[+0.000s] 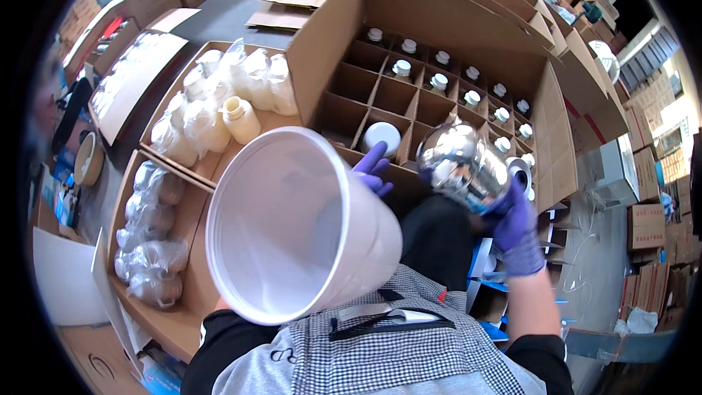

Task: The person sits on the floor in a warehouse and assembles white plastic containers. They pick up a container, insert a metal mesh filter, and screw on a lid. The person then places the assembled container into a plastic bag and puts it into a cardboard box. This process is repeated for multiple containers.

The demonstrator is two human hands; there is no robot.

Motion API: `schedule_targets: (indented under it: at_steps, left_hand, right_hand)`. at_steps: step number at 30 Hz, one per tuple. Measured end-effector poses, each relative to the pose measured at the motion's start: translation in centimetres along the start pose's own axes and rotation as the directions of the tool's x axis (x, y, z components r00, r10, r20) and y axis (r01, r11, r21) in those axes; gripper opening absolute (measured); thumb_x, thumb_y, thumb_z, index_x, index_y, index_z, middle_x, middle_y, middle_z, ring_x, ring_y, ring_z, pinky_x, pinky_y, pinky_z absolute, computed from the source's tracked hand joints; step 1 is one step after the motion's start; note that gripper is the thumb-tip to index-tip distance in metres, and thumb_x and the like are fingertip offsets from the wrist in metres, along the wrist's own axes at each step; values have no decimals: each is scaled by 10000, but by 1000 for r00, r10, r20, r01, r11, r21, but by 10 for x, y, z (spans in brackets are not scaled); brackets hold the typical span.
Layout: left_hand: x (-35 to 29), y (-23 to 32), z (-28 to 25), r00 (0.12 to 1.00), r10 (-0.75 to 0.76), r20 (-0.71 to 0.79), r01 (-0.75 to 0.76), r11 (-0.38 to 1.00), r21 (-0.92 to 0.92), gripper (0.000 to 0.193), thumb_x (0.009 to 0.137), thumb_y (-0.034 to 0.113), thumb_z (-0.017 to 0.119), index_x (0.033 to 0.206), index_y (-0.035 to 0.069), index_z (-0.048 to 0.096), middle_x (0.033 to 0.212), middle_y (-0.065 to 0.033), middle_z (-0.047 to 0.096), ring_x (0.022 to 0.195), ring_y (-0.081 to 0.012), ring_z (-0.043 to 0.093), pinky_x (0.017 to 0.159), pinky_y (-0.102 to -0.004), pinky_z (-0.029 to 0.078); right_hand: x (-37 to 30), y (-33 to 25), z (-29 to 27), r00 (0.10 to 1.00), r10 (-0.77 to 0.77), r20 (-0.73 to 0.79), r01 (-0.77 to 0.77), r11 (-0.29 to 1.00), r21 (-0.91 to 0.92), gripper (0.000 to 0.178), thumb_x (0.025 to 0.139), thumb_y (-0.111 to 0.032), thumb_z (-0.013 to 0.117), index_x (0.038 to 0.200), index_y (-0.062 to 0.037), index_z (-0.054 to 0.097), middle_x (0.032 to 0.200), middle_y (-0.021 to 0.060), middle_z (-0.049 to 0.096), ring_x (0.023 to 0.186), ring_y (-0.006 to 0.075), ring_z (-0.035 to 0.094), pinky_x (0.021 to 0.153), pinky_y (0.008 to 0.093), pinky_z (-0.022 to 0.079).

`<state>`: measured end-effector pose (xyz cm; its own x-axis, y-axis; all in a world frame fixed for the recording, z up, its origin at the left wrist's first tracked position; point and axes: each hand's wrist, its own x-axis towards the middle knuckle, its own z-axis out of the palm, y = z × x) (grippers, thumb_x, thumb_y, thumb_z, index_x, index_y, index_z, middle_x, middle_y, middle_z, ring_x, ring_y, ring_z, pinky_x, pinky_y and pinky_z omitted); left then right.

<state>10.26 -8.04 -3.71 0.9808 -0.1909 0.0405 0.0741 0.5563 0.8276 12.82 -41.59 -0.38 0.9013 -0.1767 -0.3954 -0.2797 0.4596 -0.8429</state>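
Right of centre, the right hand (512,221) grasps a silver vessel (461,164), forearm (534,306) near-vertical below. Mid-frame, the left hand (371,174) shows partly past a white bucket (369,230); whether it grips cannot be told.

From here the white bucket (369,234) is hiding most of the left hand (371,170), only some purple-gloved fingers poking out past its wall. The right hand (512,221) is blurring where it's holding the silver vessel (464,164), so the exact finger placement is escaping me. In the carton (446,4), cardboard dividers (395,95) are concealing the lower parts of the white-capped bottles (401,68).
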Motion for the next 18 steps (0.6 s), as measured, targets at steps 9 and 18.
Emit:
schedule_targets:
  at_steps: [9, 18]
  left_hand:
    - [-103, 34, -47, 997, -74, -32, 81, 908, 411, 371, 946, 250, 630, 1198, -19, 676, 1217, -236, 668, 1144, -335, 652, 1007, -449, 510]
    - [-79, 51, -29, 990, 56, 126, -137, 484, 864, 331, 929, 209, 628, 1166, -12, 695, 1162, -203, 701, 1085, -292, 681, 965, -393, 534]
  right_hand:
    - [-110, 95, 58, 894, -147, 424, 323, 866, -381, 457, 1025, -189, 560, 1430, 19, 522, 1272, 129, 635, 1227, 213, 577, 1089, 339, 427]
    - [-141, 24, 34, 937, -3, 350, 338, 270, -901, 1183, 677, -508, 921, 1518, 78, 331, 1371, 242, 552, 1286, 291, 569, 1106, 388, 456]
